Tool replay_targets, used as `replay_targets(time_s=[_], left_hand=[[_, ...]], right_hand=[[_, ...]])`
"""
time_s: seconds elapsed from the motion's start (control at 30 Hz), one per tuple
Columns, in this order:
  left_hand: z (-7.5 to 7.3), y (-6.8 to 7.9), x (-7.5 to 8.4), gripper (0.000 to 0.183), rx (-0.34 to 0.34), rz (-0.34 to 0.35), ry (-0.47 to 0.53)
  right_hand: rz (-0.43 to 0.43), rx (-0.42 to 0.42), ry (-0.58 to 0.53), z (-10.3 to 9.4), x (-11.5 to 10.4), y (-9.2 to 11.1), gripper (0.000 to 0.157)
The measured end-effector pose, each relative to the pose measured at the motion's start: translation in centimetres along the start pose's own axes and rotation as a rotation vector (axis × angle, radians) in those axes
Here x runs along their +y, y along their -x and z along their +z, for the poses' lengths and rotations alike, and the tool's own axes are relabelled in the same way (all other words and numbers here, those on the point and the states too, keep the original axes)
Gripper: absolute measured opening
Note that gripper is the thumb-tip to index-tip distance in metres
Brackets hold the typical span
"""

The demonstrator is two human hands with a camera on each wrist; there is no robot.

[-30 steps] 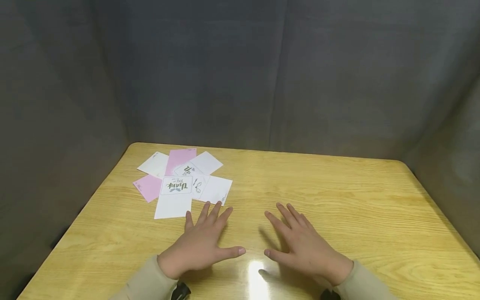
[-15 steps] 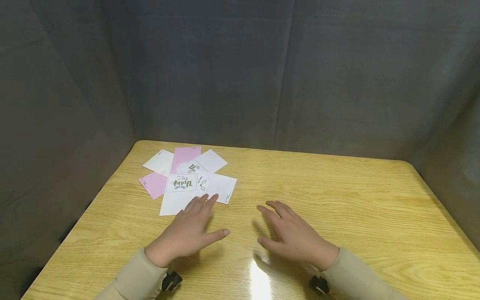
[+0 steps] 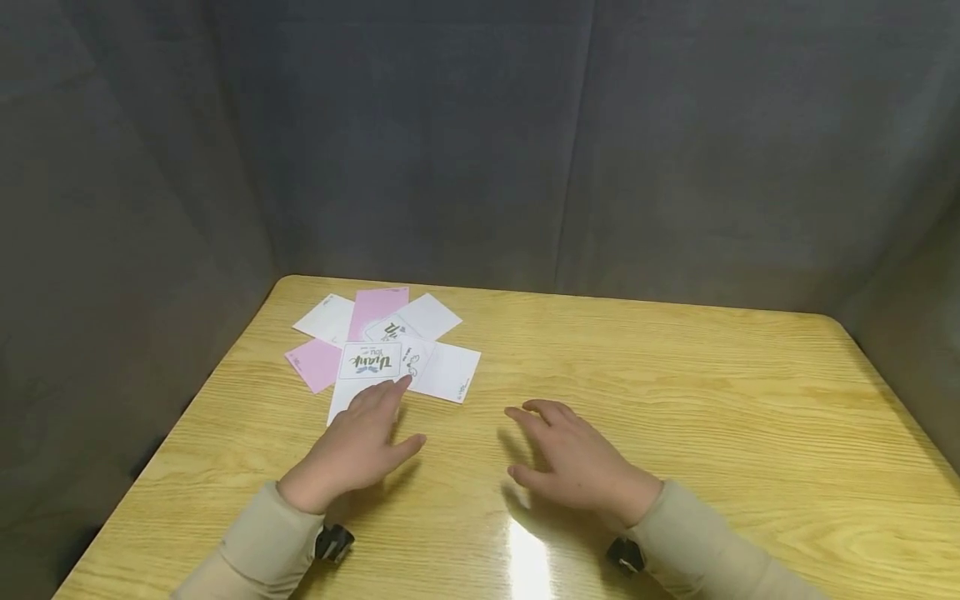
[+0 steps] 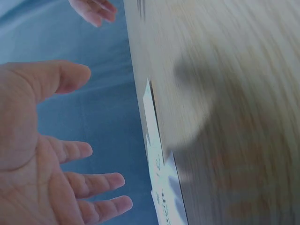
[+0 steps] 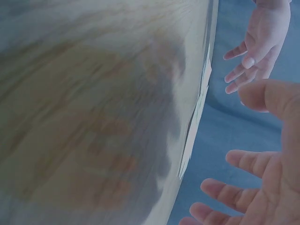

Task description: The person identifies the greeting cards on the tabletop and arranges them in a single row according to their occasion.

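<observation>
Several overlapping cards lie fanned out at the table's left back. On top is a white "Thank You" card point(image 3: 370, 361), its near part hidden by my left hand point(image 3: 351, 446). That hand hovers over the card's near edge with fingers spread and nothing held; the left wrist view shows the fingers apart above the tabletop. Pink cards point(image 3: 315, 365) and a white card point(image 3: 448, 372) stick out around the pile. My right hand point(image 3: 581, 457) hangs over the table's middle, right of the cards, its fingers relaxed and holding nothing. In the right wrist view, its fingers are apart.
The wooden table point(image 3: 675, 392) has a rounded back edge, with dark cloth curtains point(image 3: 420, 150) behind it and at both sides. A bright light reflection point(image 3: 528, 554) shows near the front. A black strap device point(image 3: 333, 543) sits at the left wrist.
My left hand has moved left, over the near part of the top card. My right hand has shifted slightly left. The head view has turned a little; the cards lie as before.
</observation>
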State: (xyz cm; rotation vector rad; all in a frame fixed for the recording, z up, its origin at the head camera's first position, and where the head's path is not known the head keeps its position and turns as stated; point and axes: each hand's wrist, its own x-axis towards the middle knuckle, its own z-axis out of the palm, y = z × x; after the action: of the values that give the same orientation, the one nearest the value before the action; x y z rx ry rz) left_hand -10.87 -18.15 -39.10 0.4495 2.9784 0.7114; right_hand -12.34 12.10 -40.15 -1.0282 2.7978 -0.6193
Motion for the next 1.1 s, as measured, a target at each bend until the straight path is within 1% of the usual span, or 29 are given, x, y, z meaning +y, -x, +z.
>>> replay_targets(time_s=[0.23, 0.4, 0.53, 0.67, 0.77, 0.87, 1.1], left_hand=[[0.1, 0.3, -1.0, 0.073, -0.013, -0.041, -0.062], [-0.2, 0.5, -2.0, 0.073, -0.012, -0.069, -0.079], [-0.5, 0.3, -2.8, 0.073, -0.019, -0.103, -0.057], [-0.6, 0.1, -3.4, 0.073, -0.013, -0.113, -0.019], [-0.8, -0.2, -4.0, 0.073, -0.008, -0.11, -0.008], [-1.1, -0.6, -4.7, 0.072, -0.017, -0.124, -0.008], [-2.6, -1.8, -6.4, 0.067, -0.025, -0.154, -0.035]], right_hand=[[-0.014, -0.026, -0.008, 1.0, -0.9, -1.3, 0.064], [-0.026, -0.037, 0.016, 1.4, -2.1, -3.1, 0.063], [-0.029, -0.038, -0.007, 1.7, -3.4, -4.9, 0.062], [-0.02, -0.063, -0.045, 2.4, -4.6, -6.1, 0.061], [-0.02, -0.081, -0.019, 3.0, -5.2, -6.9, 0.061], [-0.044, -0.092, 0.023, 3.6, -5.7, -7.5, 0.059], [-0.083, -0.121, 0.088, 4.6, -7.4, -9.0, 0.055]])
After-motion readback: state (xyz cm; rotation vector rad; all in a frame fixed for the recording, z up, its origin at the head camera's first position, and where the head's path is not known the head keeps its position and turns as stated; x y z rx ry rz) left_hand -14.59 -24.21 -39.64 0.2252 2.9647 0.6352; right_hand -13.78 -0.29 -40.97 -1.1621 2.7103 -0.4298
